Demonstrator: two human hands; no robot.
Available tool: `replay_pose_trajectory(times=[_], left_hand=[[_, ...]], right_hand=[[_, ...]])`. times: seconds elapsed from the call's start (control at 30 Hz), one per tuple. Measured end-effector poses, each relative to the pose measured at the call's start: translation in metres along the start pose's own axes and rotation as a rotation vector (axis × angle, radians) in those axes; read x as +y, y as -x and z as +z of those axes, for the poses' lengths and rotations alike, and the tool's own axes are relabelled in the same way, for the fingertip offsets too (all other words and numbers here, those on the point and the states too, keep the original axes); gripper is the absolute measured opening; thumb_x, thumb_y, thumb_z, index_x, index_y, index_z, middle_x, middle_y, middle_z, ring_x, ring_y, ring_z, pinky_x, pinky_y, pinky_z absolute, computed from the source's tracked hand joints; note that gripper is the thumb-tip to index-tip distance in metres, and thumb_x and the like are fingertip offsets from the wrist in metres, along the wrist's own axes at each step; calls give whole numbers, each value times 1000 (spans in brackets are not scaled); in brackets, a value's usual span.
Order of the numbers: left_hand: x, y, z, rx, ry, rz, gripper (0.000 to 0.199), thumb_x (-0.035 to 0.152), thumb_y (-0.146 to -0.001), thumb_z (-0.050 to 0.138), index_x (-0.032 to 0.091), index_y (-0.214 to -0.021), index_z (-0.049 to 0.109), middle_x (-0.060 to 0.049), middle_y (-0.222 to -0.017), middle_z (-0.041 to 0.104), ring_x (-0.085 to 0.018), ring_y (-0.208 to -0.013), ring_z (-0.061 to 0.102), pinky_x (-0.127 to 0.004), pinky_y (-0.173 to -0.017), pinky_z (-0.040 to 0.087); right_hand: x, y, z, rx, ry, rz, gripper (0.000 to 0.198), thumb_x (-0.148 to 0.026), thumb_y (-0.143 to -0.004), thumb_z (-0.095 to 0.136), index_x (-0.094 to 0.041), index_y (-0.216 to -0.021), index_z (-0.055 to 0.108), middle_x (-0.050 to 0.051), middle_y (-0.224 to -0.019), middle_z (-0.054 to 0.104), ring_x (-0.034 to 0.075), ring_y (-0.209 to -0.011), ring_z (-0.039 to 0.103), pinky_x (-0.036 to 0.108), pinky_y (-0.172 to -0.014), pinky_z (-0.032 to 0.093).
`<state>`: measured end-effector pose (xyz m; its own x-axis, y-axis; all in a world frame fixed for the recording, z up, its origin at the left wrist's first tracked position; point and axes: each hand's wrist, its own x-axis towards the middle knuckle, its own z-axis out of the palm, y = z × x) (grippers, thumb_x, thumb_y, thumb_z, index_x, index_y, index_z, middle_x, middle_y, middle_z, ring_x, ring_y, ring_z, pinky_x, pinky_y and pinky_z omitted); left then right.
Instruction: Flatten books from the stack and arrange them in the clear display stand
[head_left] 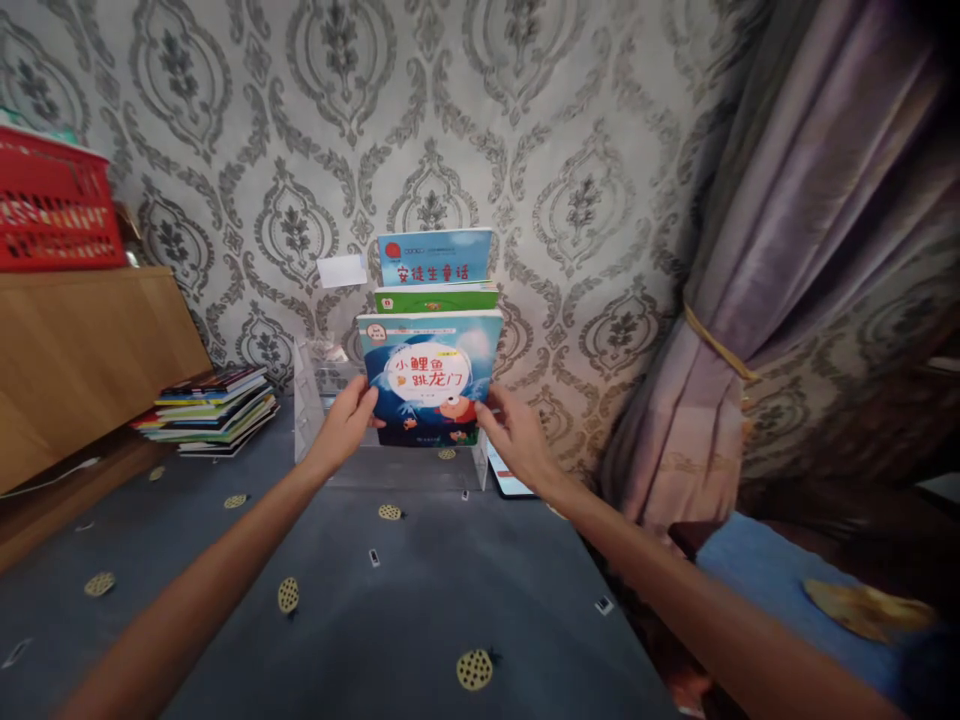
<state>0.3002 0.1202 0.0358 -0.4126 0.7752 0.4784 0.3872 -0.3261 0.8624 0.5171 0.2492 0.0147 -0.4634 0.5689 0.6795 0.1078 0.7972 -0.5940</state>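
Note:
A blue picture book (pixel 431 375) with a fish on its cover is held upright by both hands, one at each side edge. My left hand (pixel 349 420) pinches its lower left side. On the lower right side, my right hand (pixel 514 430) grips it with thumb in front. Just below and behind it stands a clear acrylic book rack (pixel 405 470). A green book (pixel 442 299) and a light blue book (pixel 435 258) rise in steps behind the held book. Whether the held book's bottom touches the rack cannot be made out.
A stack of books (pixel 214 410) lies on the left of the dark patterned tablecloth (pixel 330 640), beside a wooden cabinet (pixel 90 370) carrying a red basket (pixel 60 205). A tablet-like object (pixel 514 478) lies right of the rack. A tied curtain (pixel 690 400) hangs at right.

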Motion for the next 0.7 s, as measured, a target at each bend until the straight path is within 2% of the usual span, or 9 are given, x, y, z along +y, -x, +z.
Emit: replay_pose_trajectory(times=[0.1,0.2,0.4,0.53,0.63,0.7], left_hand=[[4,-13,2,8,17,18,28,44,-84,64,17,-89,57,-1,-82,51,-13,-71,52,-27,-59,60],[-1,-8,1,4,10,-1,28,44,-84,63,18,-88,57,0,-81,51,-13,-70,52,-26,-58,60],[-39,49,2,-51,-37,-142,35,54,-84,61,20,-87,56,0,-79,52,-15,-69,56,-28,-58,59],[-56,86,10,-78,-79,-186,37,58,-87,55,26,-105,59,-2,-83,58,-20,-70,60,-35,-60,59],[-57,93,14,-74,-109,-162,31,56,-90,52,30,-108,58,-1,-80,58,-21,-66,59,-37,-61,57],[-54,85,14,-74,-124,-139,27,54,-90,53,29,-102,58,1,-75,55,-20,-61,58,-37,-60,55]], right_hand=[[-1,-14,-3,16,-20,-17,19,-37,-90,48,-21,-93,59,7,-87,72,22,-77,67,34,-70,52],[-1,-6,-2,4,-5,1,18,-36,-90,48,-21,-91,59,7,-85,71,22,-75,67,33,-69,52],[12,59,13,-106,46,105,22,-40,-93,45,-23,-86,56,4,-76,67,21,-67,64,33,-63,49],[20,94,27,-111,21,180,24,-41,-96,43,-23,-105,56,7,-92,71,23,-79,67,37,-72,53],[23,102,32,-96,11,202,23,-42,-96,43,-23,-103,55,6,-90,70,24,-80,68,39,-75,54],[24,95,31,-96,-2,181,22,-41,-96,43,-23,-101,55,6,-88,70,25,-78,68,38,-72,53]])
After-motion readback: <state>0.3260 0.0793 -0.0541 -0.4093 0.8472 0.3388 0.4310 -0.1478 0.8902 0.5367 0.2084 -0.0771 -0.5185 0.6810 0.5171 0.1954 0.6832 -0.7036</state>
